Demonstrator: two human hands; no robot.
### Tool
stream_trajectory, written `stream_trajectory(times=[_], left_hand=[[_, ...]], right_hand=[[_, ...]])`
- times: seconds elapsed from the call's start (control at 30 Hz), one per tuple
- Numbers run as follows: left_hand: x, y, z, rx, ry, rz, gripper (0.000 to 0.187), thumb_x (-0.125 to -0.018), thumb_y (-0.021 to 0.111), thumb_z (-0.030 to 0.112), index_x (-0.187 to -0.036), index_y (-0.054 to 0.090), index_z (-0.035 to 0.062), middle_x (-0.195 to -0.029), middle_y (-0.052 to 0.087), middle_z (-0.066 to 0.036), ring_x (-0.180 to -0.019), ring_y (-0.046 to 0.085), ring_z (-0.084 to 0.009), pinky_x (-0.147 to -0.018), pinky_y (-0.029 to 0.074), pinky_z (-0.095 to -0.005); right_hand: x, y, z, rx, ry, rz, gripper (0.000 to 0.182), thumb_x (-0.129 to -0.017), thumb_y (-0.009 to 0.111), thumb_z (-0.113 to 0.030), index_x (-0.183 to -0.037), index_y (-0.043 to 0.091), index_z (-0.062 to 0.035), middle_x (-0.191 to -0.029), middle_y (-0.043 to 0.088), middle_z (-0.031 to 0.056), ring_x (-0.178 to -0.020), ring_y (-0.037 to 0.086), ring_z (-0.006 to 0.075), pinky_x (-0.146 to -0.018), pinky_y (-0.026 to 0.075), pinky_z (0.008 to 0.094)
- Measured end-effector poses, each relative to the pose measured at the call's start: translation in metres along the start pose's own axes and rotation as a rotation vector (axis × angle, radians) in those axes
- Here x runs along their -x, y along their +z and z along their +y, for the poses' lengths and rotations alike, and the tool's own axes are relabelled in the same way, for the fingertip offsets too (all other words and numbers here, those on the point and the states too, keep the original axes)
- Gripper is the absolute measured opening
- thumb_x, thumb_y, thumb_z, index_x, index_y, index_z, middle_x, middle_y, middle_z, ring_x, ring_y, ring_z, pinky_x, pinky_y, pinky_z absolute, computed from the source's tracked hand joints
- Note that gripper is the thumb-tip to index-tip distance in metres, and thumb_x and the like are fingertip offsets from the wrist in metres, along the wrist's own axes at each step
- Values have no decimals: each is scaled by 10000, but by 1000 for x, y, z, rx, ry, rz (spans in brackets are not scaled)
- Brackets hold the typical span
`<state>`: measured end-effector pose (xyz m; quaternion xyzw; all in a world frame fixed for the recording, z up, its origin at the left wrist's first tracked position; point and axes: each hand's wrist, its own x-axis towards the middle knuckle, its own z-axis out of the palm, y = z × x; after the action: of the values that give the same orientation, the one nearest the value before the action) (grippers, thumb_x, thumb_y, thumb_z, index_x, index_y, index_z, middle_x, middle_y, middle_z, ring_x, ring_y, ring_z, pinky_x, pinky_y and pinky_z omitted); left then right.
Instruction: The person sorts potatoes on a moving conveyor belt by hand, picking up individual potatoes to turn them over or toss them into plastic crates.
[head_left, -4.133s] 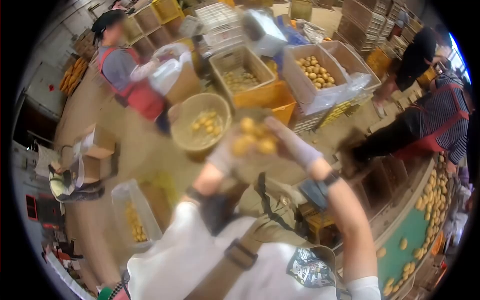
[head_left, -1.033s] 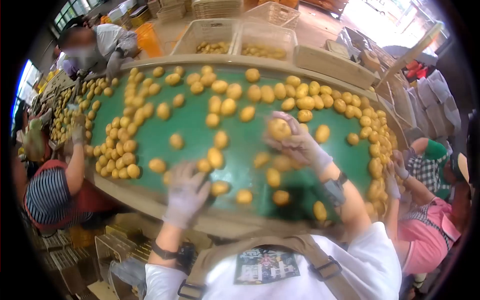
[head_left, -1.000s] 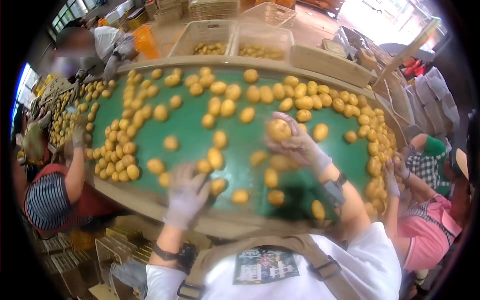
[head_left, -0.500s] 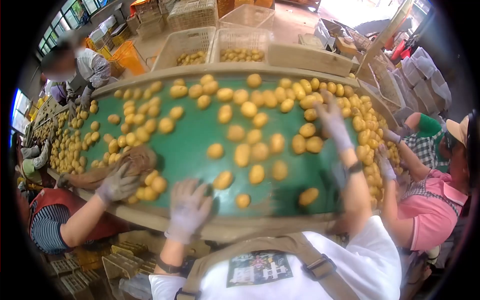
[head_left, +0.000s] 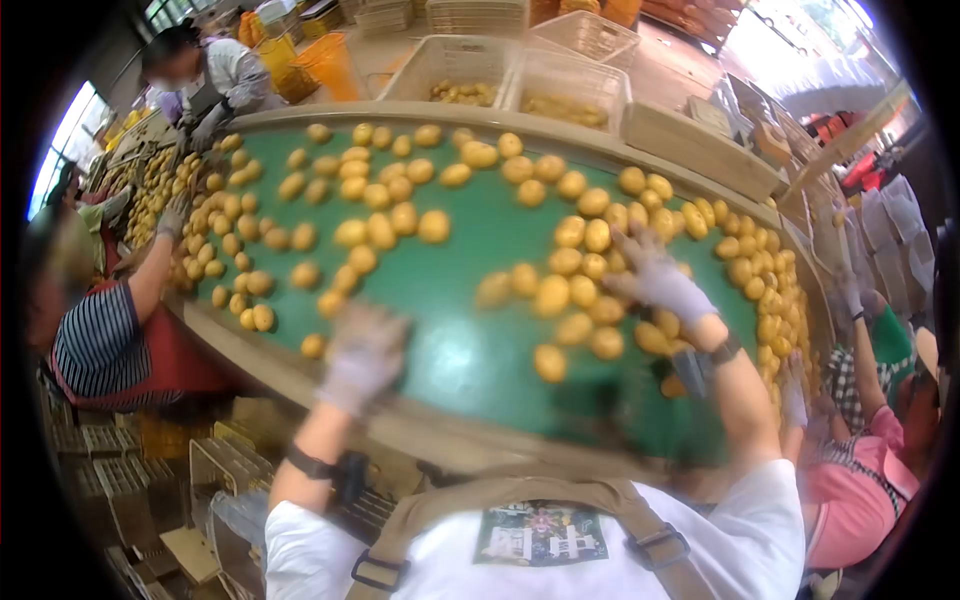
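Many round yellow-brown potatoes lie on a green belt. My left hand, in a pale glove, is over the near edge of the belt, smeared by motion; its fingers cannot be made out, and a potato lies just left of it. Further right, my right hand, gloved too, reaches over the belt with its fingers spread among a cluster of potatoes. It touches or hovers over some of them, and nothing is gripped.
Co-workers stand at the left, far left and right of the belt. Beyond its far rail are crates holding potatoes. A wooden post slants at the right. More crates stand below the near rail.
The view has turned. My right hand has come nearer, into a potato cluster. The brown cloth by the left co-worker's hand is no longer visible, and that hand has moved further away.
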<state>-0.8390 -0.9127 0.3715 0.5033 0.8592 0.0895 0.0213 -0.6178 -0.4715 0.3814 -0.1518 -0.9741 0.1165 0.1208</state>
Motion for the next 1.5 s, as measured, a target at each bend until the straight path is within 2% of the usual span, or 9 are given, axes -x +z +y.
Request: stream_trajectory(times=[0.13,0.3,0.4,0.5,0.7,0.8,1.17,1.37,1.5], left_hand=[[18,-32,-53,-448,-440,107,477,-853,685,203,-1324,636,146,-1328,591,-159,-1326,496,-374,-1134,353,-552],[1,-50,-5,-140,-156,145,485,-871,679,234,-1338,624,115,-1359,593,-160,-1343,490,-380,-1157,336,-551],[6,-36,32,29,19,104,448,-889,660,239,-1316,635,105,-1328,613,-160,-1315,519,-377,-1152,351,-540],[22,-31,51,149,9,16,396,-901,647,229,-1273,655,95,-1299,630,-156,-1280,551,-369,-1143,371,-523],[52,-31,53,200,43,39,265,-893,649,233,-1104,700,80,-1211,665,-138,-1174,605,-342,-1075,430,-495],[62,-31,51,263,92,101,205,-886,649,233,-1016,713,89,-1136,686,-111,-1109,628,-320,-1040,448,-487],[64,-17,54,314,69,165,144,-819,666,203,-922,681,103,-937,639,-86,-920,617,-303,-939,477,-464],[59,-33,70,346,69,161,215,-858,674,178,-1050,717,92,-1085,693,-109,-1065,634,-324,-1039,462,-479],[62,-35,67,358,-4,81,290,-867,685,187,-1138,715,88,-1146,696,-127,-1130,623,-343,-1091,429,-493]], right_hand=[[-25,-38,-2,-548,313,-294,639,-970,648,-418,-1467,535,-32,-1511,520,211,-1368,504,423,-1122,426,458],[-8,-7,-44,298,4,-64,468,-981,626,-382,-1363,617,-111,-1547,476,210,-1483,323,466,-1171,292,638],[5,-7,-64,44,-190,-145,359,-975,640,-300,-1289,658,-128,-1560,460,211,-1499,280,478,-1170,265,675],[10,-36,-89,-31,-363,-275,315,-950,673,-239,-1235,677,-104,-1532,489,190,-1472,331,461,-1180,304,606],[13,-53,-104,-8,-291,-206,289,-918,685,-188,-1170,686,-47,-1244,662,160,-1198,571,410,-1055,450,461],[4,-40,-120,-200,19,-144,281,-911,685,-191,-1146,695,-38,-1136,689,178,-1057,624,402,-936,497,466],[13,-33,-151,-248,-68,-110,273,-871,703,-208,-1097,708,-55,-946,682,135,-879,654,366,-772,523,468],[14,-43,-125,-319,28,-70,272,-871,682,-199,-1105,703,-63,-992,695,138,-932,671,353,-788,543,446],[49,-50,-39,90,56,248,341,-877,685,-236,-1167,682,-58,-1218,649,222,-1124,622,408,-919,524,477]])
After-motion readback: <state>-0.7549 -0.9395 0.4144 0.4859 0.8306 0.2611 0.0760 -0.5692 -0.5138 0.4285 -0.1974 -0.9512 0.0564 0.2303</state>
